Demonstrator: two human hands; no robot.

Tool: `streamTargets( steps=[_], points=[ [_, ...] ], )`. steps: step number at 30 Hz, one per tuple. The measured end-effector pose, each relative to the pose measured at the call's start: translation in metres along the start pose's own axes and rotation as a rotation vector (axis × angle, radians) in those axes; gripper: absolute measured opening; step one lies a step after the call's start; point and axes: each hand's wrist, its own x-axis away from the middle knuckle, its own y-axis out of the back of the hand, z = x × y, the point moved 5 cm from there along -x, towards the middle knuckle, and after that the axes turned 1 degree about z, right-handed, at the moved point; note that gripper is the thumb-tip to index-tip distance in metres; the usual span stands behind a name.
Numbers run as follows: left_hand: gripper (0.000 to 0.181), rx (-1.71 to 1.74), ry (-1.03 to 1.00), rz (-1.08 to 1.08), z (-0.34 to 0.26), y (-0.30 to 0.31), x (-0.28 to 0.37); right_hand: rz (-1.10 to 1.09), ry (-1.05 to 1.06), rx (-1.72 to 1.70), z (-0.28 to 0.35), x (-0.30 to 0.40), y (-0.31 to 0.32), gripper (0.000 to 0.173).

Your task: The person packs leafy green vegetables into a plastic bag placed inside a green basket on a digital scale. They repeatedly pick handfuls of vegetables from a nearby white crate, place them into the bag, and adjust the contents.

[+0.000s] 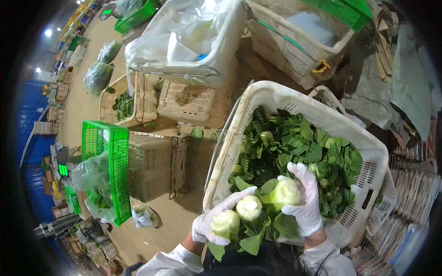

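Observation:
Both hands wear thin white gloves and are held over the near side of a white plastic crate (374,151) with leafy bok choy (304,138) inside. My left hand (215,220) is closed around bok choy heads (225,224), their pale cut bases facing up and their leaves hanging below. Another head with a round cut base (249,207) lies against its fingers. My right hand (307,203) grips one bok choy head (285,194) between thumb and fingers, its base towards the palm and its leaves pointing left.
A white crate lined with clear plastic bags (228,41) stands beyond, beside another white crate (283,51). Left are a green crate (119,172) with a plastic bag and an upturned-looking pale crate (150,165). Bagged greens (98,76) lie on the floor. Newspaper stacks (411,193) stand at right.

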Motion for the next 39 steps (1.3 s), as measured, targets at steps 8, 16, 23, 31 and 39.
streamTargets(
  steps=[8, 16, 23, 31, 39],
  points=[
    [0.119, -0.283, -0.192, 0.031, -0.053, 0.0, 0.047, 0.138, 0.072, 0.376, 0.038, 0.023, -0.091, 0.082],
    [0.127, -0.79, -0.458, -0.104, -0.109, 0.048, 0.148, 0.299, 0.09, -0.018, -0.007, 0.002, -0.217, 0.075],
    [0.135, -0.112, -0.872, -0.579, -0.09, 0.166, 0.305, 0.459, 0.288, 0.694, -0.108, -0.002, -0.448, 0.07],
    [0.118, 0.471, -1.037, -0.901, -0.103, 0.263, 0.52, 0.968, -0.404, 0.37, -0.252, 0.078, -0.678, 0.099],
    [0.117, 0.57, -1.135, -1.095, -0.066, 0.31, 0.588, 1.441, -0.304, 0.708, -0.31, 0.116, -0.747, 0.126]
  ],
)
